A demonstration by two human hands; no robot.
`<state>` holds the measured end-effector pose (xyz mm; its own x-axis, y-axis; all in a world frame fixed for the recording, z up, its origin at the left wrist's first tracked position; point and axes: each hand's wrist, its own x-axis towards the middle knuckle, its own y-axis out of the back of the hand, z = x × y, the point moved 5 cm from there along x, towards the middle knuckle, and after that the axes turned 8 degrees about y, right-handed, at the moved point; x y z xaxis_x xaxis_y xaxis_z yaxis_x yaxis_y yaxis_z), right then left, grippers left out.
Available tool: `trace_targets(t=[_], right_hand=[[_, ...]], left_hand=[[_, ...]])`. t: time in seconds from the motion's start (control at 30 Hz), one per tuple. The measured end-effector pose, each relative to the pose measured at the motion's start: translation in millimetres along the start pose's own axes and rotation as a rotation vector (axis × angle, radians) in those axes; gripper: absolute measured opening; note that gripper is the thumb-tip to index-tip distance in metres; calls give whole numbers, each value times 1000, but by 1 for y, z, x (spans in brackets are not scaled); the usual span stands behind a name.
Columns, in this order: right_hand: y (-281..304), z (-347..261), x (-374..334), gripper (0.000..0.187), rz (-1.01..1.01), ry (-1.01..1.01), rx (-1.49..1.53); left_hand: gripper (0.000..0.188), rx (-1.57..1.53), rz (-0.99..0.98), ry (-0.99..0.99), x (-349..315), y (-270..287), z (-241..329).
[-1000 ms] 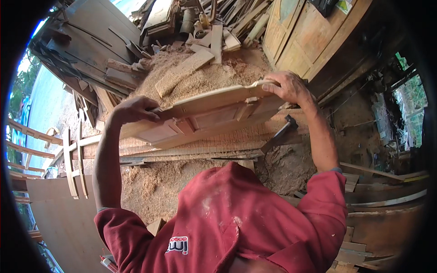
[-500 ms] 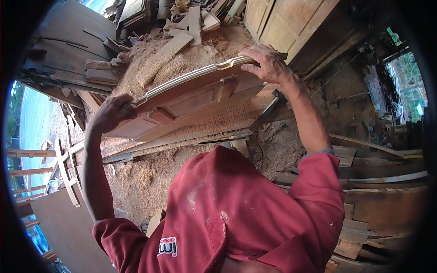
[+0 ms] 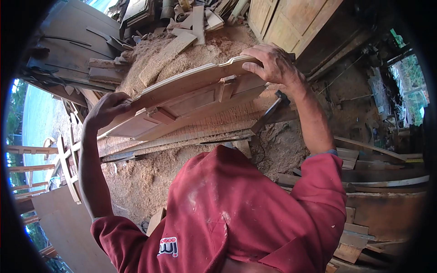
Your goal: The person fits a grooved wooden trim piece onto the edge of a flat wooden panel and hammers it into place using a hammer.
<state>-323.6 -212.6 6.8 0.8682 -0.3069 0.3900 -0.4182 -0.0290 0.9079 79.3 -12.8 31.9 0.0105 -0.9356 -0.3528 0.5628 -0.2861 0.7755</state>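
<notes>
Between my hands stands a wooden panel (image 3: 191, 101) with a curved, moulded top edge and recessed fields, tilted on its long side over the workbench. My left hand (image 3: 108, 109) is closed over the panel's left end. At the right end my right hand (image 3: 273, 66) grips the top edge, thumb on the near face and fingers over the far side. Two small wooden blocks (image 3: 226, 90) stick out from the near face. The panel's lower edge rests on or just above the slatted bench top (image 3: 200, 127); I cannot tell which.
A hammer (image 3: 278, 98) lies at the bench's right end. Beyond the panel rises a heap of wood shavings (image 3: 150, 68) with offcuts. Panelled doors (image 3: 296, 22) lean at the far right. Stacked boards (image 3: 382, 182) lie to my right, and a wooden lattice frame (image 3: 68, 168) stands left.
The panel's left end has shifted slightly left and toward me with my left hand. My right hand keeps its hold, and the whole view has moved a little.
</notes>
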Motion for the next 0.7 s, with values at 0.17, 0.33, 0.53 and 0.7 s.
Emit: trace_targets(t=[0.17,0.33,0.53,0.7], right_hand=[[29,-7,16,35,53,72,1],[70,2,19,34,40,54,-50],[154,-11,33,32,546,109,-467],[126,-23,8,42,1229,-166,415]], left_hand=[[46,-124,-34,8,-6,-1,-7],[46,-80,52,-92,-14,12,22],[40,-384,71,-19,-9,-9,31],[41,-816,78,-160,-28,-19,103]])
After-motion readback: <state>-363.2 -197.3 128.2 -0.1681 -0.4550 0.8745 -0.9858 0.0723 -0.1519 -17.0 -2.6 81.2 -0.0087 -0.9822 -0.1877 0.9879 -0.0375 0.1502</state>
